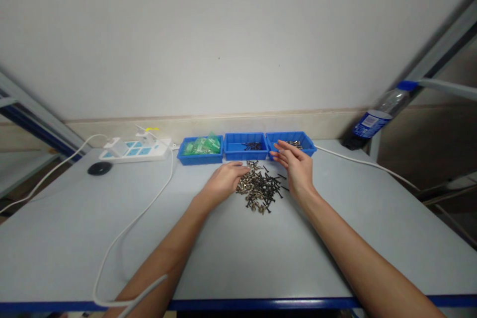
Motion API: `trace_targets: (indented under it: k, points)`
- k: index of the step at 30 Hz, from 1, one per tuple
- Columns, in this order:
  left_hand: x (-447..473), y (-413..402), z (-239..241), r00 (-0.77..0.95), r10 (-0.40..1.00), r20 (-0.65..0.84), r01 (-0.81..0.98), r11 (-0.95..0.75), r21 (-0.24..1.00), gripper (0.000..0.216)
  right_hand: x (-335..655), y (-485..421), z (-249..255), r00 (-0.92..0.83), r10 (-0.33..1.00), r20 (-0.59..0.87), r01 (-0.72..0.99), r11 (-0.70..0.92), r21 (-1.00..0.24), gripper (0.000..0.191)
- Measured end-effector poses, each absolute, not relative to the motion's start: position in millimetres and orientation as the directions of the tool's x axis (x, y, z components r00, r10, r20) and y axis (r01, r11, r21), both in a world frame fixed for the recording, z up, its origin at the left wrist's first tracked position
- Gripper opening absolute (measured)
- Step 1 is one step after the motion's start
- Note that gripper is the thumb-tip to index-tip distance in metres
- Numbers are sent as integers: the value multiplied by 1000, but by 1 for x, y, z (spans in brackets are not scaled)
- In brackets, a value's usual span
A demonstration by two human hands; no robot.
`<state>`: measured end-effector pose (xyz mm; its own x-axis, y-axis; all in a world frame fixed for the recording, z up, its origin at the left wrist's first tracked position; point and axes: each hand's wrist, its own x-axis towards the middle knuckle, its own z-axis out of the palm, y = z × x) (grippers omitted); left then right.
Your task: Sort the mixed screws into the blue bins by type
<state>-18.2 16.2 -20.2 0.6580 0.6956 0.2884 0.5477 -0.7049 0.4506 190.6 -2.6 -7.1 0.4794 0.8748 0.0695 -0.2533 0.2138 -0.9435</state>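
A mixed pile of small black screws and silvery-brass fasteners lies on the grey table. My left hand rests at the pile's left edge, fingers stretched out over it; nothing shows in its grasp, though the fingertips' undersides are hidden. Beyond the pile to the right, my right hand is raised at the front of the right blue tray, fingers apart and slightly bent. Silvery pieces lie in that tray, partly behind the hand. The middle blue tray holds black screws.
The left blue tray contains green plastic packets. A white power strip with plugged-in adapters and a black disc are at the left. White cable crosses the table. A dark-drink bottle leans at the back right.
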Motion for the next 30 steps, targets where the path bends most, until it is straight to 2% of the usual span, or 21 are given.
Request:
trace_targets:
  k: [5, 11, 21, 26, 30]
  points:
    - [-20, 16, -17, 613, 729, 305, 594, -680, 431, 30, 186, -7, -5, 415, 906, 81, -220, 187, -957, 28]
    - [-21, 18, -19, 515, 792, 328, 610, -607, 510, 25, 183, -9, -3, 387, 917, 94, -187, 177, -966, 20]
    - [-19, 17, -11, 364, 840, 403, 555, -543, 631, 25, 183, -10, -3, 360, 927, 102, -143, 162, -976, 19]
    - [-17, 14, -8, 259, 904, 340, 545, -427, 721, 19, 183, -10, -3, 355, 928, 113, -127, 168, -978, 17]
    - [-18, 14, -7, 248, 934, 258, 522, -353, 776, 15, 182, -12, -1, 329, 938, 112, -134, 164, -977, 15]
